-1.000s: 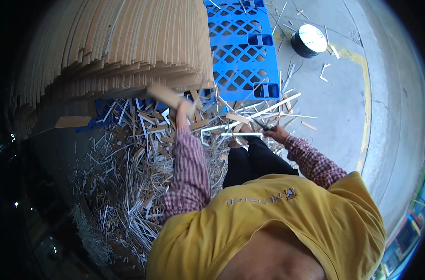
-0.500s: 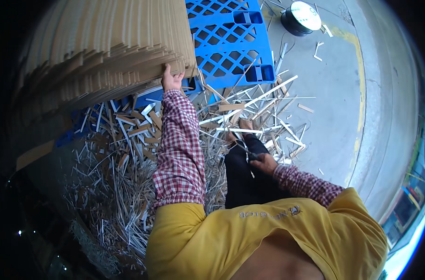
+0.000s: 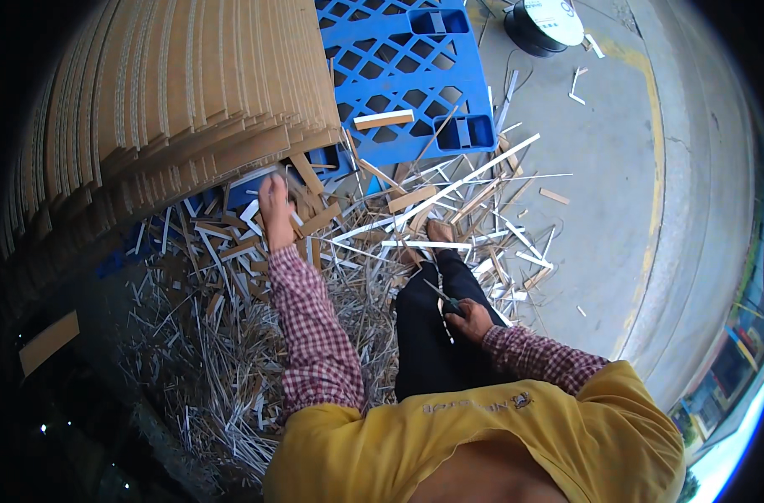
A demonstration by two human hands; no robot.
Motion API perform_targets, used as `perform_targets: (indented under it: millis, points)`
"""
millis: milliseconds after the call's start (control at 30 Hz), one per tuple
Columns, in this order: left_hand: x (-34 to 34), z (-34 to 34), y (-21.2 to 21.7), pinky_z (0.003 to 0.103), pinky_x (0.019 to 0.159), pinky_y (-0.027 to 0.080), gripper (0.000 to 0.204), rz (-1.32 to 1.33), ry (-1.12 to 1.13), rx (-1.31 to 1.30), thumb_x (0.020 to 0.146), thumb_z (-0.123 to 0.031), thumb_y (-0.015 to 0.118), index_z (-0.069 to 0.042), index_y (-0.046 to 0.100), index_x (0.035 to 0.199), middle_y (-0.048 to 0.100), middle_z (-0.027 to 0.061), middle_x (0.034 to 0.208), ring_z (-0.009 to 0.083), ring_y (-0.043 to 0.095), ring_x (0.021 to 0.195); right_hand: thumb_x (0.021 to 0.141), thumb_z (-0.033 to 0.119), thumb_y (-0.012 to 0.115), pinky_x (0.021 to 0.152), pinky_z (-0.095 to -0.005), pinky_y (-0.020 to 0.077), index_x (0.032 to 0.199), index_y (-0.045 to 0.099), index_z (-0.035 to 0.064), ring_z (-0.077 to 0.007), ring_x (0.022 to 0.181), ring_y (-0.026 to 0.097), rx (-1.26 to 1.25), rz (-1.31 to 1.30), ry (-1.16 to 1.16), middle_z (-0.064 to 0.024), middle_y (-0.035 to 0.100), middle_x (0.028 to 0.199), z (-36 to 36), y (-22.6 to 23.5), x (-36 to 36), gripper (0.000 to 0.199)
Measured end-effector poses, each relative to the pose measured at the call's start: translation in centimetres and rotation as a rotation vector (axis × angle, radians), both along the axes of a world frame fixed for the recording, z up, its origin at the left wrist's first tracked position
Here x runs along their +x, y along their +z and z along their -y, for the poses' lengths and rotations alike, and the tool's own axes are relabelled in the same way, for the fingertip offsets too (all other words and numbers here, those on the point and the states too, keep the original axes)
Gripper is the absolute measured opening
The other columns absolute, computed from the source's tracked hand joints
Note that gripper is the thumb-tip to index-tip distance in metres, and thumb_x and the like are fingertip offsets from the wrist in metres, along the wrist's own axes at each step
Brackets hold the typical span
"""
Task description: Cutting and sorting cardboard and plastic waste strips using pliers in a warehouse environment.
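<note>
At the upper left stands a tall stack of brown corrugated cardboard sheets [image 3: 197, 75] with uneven lower edges. My left hand [image 3: 275, 205] is just below that edge, over the loose strips. Its fingers are a little blurred but look stretched out, with the thumb apart and nothing visibly held. A brown cardboard strip [image 3: 306, 173] slants beside it, under the stack's corner. In front of my dark trousers, my right hand [image 3: 472, 320] is closed round the dark green handle of a thin-bladed knife [image 3: 439, 293]. The blade points up and to the left.
A blue plastic pallet [image 3: 399, 84] lies under and beside the stack, with a cardboard strip [image 3: 384, 119] on it. Cardboard and white offcuts [image 3: 231, 335] heap around my feet. A black reel with a white face [image 3: 545, 25] stands on the grey floor [image 3: 600, 210].
My left hand has left the stack's corner and come down and left. A cardboard strip now lies on the pallet, and another slants below the stack. The knife shows more clearly.
</note>
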State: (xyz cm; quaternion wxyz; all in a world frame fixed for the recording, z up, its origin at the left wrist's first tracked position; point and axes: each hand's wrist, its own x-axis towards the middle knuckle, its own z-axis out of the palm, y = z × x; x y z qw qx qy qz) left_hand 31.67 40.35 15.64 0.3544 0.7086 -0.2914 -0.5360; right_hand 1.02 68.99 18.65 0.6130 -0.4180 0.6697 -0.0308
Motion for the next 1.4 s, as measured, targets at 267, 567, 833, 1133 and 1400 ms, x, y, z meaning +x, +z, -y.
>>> perform_targets:
  millis: [267, 567, 833, 1133, 1400]
  points:
    - [-0.2, 7.9, -0.5, 0.032, 0.066, 0.044, 0.041, -0.706, 0.512, -0.417, 0.082, -0.033, 0.054, -0.004, 0.045, 0.109, 0.055, 0.0069, 0.094, 0.0202, 0.055, 0.08, 0.074, 0.039, 0.057, 0.073, -0.0373, 0.0435, 0.081, 0.058, -0.0051, -0.0328, 0.084, 0.055, -0.102, 0.005, 0.116, -0.0202, 0.054, 0.095, -0.9, -1.2, 1.2, 0.044]
    - [-10.9, -5.0, -8.1, 0.019, 0.048, 0.046, 0.032, -0.17, -0.356, 0.291, 0.078, -0.019, 0.06, -0.001, 0.053, 0.104, 0.061, 0.0061, 0.08, 0.012, 0.06, 0.066, 0.075, 0.035, 0.058, 0.074, -0.0344, 0.0445, 0.088, 0.061, -0.0003, -0.0291, 0.086, 0.055, -0.142, -0.052, 0.043, -0.0164, 0.055, 0.095, -0.7, -0.7, 0.2, 0.038]
    - [-2.1, 6.9, -28.1, 0.037, 0.086, 0.04, 0.055, -0.259, 0.498, 0.135, 0.081, -0.035, 0.054, 0.001, 0.037, 0.119, 0.045, 0.0162, 0.117, 0.0259, 0.048, 0.101, 0.074, 0.025, 0.062, 0.076, -0.0326, 0.0431, 0.086, 0.059, -0.0012, -0.0278, 0.087, 0.054, -0.251, 0.052, 0.038, -0.0151, 0.054, 0.095, -0.1, -2.0, 0.6, 0.029]
    - [-2.2, 11.6, -35.8, 0.04, 0.082, 0.044, 0.04, -0.613, 0.812, 0.238, 0.081, -0.026, 0.058, -0.01, 0.042, 0.114, 0.048, 0.0103, 0.11, 0.0253, 0.045, 0.106, 0.075, 0.025, 0.064, 0.079, -0.0292, 0.0406, 0.089, 0.057, -0.0029, -0.0233, 0.089, 0.052, -0.233, 0.153, -0.063, -0.0131, 0.052, 0.098, 2.3, -3.0, 0.2, 0.032]
    - [-1.7, 9.5, -35.0, 0.024, 0.044, 0.042, 0.025, -0.416, 0.502, 0.071, 0.083, -0.024, 0.055, -0.004, 0.048, 0.097, 0.06, 0.0113, 0.069, 0.0219, 0.06, 0.054, 0.079, 0.012, 0.06, 0.079, -0.0227, 0.0375, 0.108, 0.045, -0.0038, -0.0094, 0.088, 0.047, 0.027, 0.442, -0.503, -0.0062, 0.054, 0.093, 9.0, -8.9, 0.6, 0.037]
